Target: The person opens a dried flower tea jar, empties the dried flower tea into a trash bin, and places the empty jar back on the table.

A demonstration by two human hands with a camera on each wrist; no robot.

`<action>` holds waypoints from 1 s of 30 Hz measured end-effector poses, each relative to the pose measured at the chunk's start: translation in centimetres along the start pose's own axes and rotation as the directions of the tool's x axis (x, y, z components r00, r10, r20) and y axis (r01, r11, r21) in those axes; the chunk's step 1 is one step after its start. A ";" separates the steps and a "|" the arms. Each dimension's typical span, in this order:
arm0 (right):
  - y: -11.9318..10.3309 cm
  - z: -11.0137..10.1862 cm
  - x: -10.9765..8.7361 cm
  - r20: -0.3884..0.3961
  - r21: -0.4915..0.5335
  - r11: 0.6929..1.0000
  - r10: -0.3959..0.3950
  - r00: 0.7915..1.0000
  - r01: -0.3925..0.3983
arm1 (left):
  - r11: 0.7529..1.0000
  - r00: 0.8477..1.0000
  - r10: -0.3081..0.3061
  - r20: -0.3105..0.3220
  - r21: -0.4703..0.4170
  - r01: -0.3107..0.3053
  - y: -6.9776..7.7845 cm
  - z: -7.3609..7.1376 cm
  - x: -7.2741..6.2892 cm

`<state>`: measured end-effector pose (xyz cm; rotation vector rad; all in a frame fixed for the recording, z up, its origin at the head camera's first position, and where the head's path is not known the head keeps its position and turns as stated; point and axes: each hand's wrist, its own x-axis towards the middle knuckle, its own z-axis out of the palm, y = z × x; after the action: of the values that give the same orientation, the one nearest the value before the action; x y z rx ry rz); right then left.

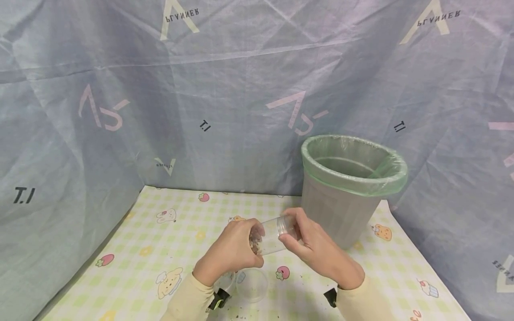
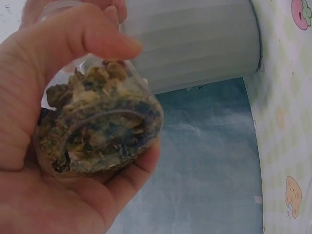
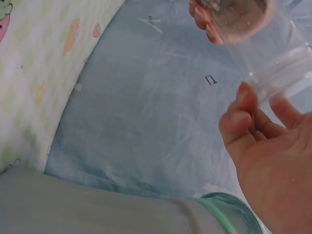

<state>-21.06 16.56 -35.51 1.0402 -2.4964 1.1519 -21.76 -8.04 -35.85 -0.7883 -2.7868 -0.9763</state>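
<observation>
A clear plastic jar [image 1: 270,238] is held tilted above the table, its ribbed neck toward the right. My left hand [image 1: 232,247] grips the jar round its base end. Dried, brownish-yellow plant bits [image 2: 100,126] lie gathered at the jar's bottom, and the rest of its wall looks see-through. At the neck end, my right hand [image 1: 315,247] holds the jar with thumb and fingers curled about the rim. In the right wrist view its fingertips [image 3: 242,117] are right at the neck. Below the hands, a clear round piece [image 1: 252,285] lies on the table.
A grey bin [image 1: 341,209] with a green liner [image 1: 353,180] stands at the back right, close behind my right hand. Small dark crumbs lie on the checked tablecloth [image 1: 180,240] near the front. A grey-blue printed curtain [image 1: 241,89] hangs round the table.
</observation>
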 end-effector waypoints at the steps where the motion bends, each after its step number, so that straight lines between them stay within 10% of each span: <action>1: 0.0 -0.1 0.0 0.014 0.013 1.000 -0.015 1.000 0.015 | 1.000 1.000 0.004 -0.001 -0.003 -0.004 0.0 0.0 0.0; 30: -0.8 -1.4 -0.3 0.051 -0.074 0.969 -0.233 0.971 0.237 | 1.000 1.000 0.000 0.000 0.002 0.000 0.0 0.1 0.1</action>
<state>-20.46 17.42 -34.21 1.3082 -2.3487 0.9625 -21.83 -7.98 -35.90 -0.7884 -2.7866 -0.9740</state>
